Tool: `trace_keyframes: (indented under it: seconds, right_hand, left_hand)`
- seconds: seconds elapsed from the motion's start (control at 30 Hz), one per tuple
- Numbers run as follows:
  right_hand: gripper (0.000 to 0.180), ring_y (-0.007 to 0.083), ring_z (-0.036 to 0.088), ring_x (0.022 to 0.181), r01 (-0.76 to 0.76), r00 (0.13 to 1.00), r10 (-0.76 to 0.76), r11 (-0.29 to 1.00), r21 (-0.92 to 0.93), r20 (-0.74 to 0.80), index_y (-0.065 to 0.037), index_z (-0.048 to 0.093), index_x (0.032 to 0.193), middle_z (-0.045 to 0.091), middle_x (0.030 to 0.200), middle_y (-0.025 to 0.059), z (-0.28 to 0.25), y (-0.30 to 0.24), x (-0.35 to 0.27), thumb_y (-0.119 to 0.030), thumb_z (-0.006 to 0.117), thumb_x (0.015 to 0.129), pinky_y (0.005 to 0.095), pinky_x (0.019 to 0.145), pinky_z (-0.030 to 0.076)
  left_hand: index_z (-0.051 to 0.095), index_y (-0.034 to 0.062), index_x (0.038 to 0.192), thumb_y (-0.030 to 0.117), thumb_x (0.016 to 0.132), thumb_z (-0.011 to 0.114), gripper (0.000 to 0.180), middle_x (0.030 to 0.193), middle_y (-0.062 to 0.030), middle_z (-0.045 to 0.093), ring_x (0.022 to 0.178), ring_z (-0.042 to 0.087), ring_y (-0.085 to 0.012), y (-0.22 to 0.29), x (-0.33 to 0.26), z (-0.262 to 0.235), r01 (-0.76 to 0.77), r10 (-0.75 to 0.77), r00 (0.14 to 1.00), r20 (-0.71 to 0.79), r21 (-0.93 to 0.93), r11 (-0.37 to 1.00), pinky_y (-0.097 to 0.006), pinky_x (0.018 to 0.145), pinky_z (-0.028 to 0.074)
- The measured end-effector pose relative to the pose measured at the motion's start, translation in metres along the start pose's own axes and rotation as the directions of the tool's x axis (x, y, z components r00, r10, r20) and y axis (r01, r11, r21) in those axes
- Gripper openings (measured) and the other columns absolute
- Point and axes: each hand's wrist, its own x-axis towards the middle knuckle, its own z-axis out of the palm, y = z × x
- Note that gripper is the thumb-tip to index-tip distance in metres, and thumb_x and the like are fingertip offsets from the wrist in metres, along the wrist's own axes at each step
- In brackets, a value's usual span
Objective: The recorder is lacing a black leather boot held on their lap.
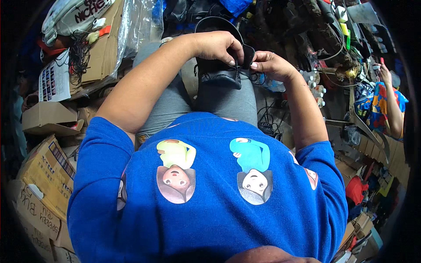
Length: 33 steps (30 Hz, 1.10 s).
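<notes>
A black shoe (222, 80) rests on my right thigh, its stitched toe toward me and its opening away from me. My left hand (218, 47) reaches over the shoe from the left, thumb and fingers closed on its upper near the lacing. On the other side, my right hand (272, 65) pinches the raised black flap at the shoe's right edge with thumb and forefinger. Whether a thin lace also lies between the fingers of either hand is too dark to make out. Both forearms are bare below blue sleeves.
Cardboard boxes (46, 117) are piled on the left, below plastic-wrapped cardboard (103, 52) and a dark cable bundle (79, 59). Small bottles (319, 92) stand right of my right arm. Farther right, another person's arm (394, 107) is raised. Loose cables (268, 118) lie beside my leg.
</notes>
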Motion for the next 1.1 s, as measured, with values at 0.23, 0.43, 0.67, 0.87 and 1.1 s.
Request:
trace_keyframes:
  seconds: [0.23,0.43,0.67,0.87,1.1]
  right_hand:
    - [0.014,0.0059,0.054,0.081,-0.017,0.995,0.019,1.000,0.019,-0.095,-0.006,0.064,0.093,0.062,0.086,-0.0045,0.013,-0.003,-0.002,-0.014,0.068,0.083,0.0217,0.076,0.043]
    - [0.014,0.0044,0.054,0.076,0.097,0.948,-0.217,0.893,-0.439,-0.231,-0.004,0.064,0.095,0.061,0.083,-0.0043,0.065,-0.020,0.010,-0.008,0.069,0.083,0.0206,0.069,0.045]
    - [0.018,0.0165,0.060,0.075,0.103,0.790,-0.576,0.460,-0.882,-0.208,-0.011,0.070,0.090,0.056,0.079,0.0046,0.097,-0.028,0.000,-0.002,0.068,0.075,0.0270,0.067,0.048]
    - [0.052,0.0283,0.062,0.083,-0.005,0.745,-0.667,-0.016,-1.000,0.007,-0.022,0.057,0.123,0.061,0.087,0.0095,0.112,-0.038,-0.006,0.001,0.058,0.076,0.0379,0.083,0.046]
    - [0.069,0.0273,0.063,0.083,-0.094,0.906,-0.422,-0.155,-0.983,-0.020,-0.026,0.041,0.136,0.064,0.091,0.0110,0.122,-0.057,0.000,0.006,0.050,0.075,0.0378,0.078,0.049]
  left_hand:
    - [0.067,0.0008,0.099,0.002,0.075,0.065,0.025,0.090,-0.0051,0.069,0.086,0.062,-0.0119,0.000,-0.007,0.005,0.027,-0.028,0.997,-0.066,-0.015,1.000,-0.027,0.084,0.047]
    - [0.067,0.0005,0.097,0.001,0.071,0.066,0.026,0.085,-0.0046,0.069,0.082,0.061,-0.0086,-0.018,-0.027,0.003,0.066,-0.061,0.978,-0.200,0.015,0.998,-0.026,0.079,0.047]
    - [0.061,0.0046,0.108,0.008,0.079,0.052,0.030,0.095,-0.0005,0.060,0.082,0.053,-0.0100,-0.040,-0.142,-0.059,0.014,0.037,0.739,-0.673,0.071,0.997,-0.024,0.076,0.044]
    - [0.057,0.0044,0.123,0.005,0.082,0.048,0.041,0.096,0.0024,0.058,0.070,0.043,-0.0037,-0.041,-0.280,-0.095,0.222,-0.186,0.523,-0.832,-0.078,0.972,-0.017,0.065,0.037]
    - [0.062,0.0101,0.119,0.003,0.080,0.052,0.041,0.090,-0.0010,0.056,0.083,0.056,-0.0096,-0.036,-0.226,-0.016,0.257,-0.144,0.579,-0.802,0.012,0.966,-0.023,0.075,0.045]
